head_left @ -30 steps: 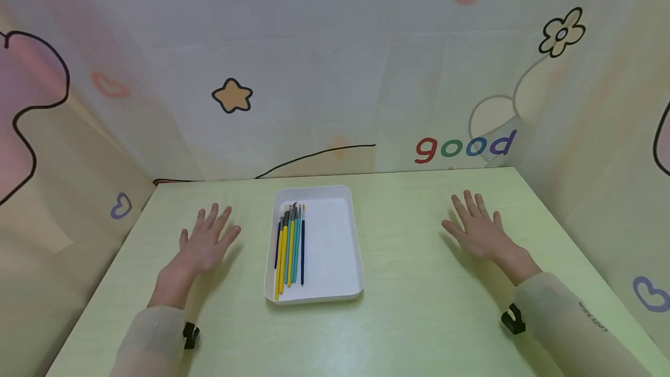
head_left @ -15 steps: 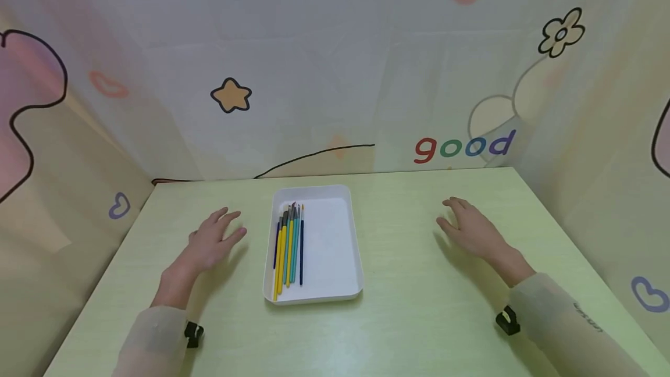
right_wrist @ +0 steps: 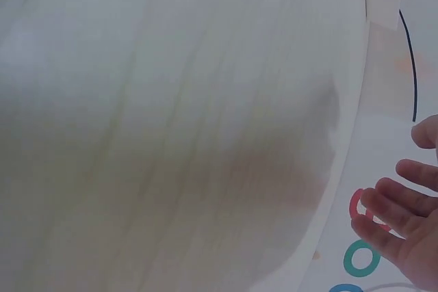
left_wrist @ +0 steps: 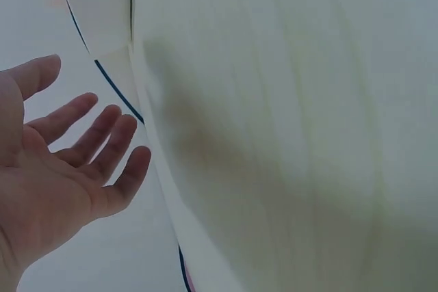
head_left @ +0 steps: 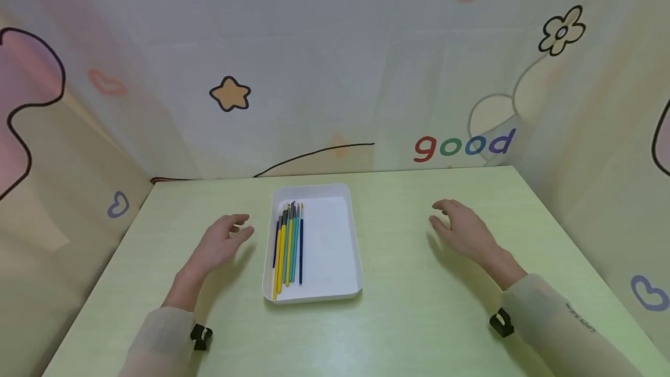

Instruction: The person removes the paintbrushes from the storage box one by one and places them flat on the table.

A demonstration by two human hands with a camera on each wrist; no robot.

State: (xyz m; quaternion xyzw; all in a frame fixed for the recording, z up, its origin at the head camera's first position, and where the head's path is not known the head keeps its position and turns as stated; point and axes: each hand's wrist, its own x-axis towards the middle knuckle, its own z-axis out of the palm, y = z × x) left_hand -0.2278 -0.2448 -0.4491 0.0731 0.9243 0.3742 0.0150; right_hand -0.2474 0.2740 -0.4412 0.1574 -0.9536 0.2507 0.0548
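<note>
1. Left hand (head_left: pixel 222 240): near the left wall of the white tray (head_left: pixel 332 249), apart from it. Fingers loosely bent, thumb standing clear of them, nothing in the grasp.
2. Tray sits on the tabletop (head_left: pixel 392 284), between the two hands. Slender brushes (head_left: pixel 289 249) lie inside, side by side in its left half, bristle ends away from the person.
3. Risk, as I judge it: the row is packed tight, so fingers going for one brush could drag or roll its neighbours. Thin handles would be the cause.
4. Second risk: a low sweep by the left hand could bump the wall and slide the tray, brushes shifting with it.
5. Right hand (head_left: pixel 466 231): farther from the tray, over the right part of the tabletop. Fingers partly bent, thumb apart, grips nothing.
6. Contact: none seen. Shadows below suggest both hands hang above the tabletop; wrist views show bare fingers, slightly spread.
</note>
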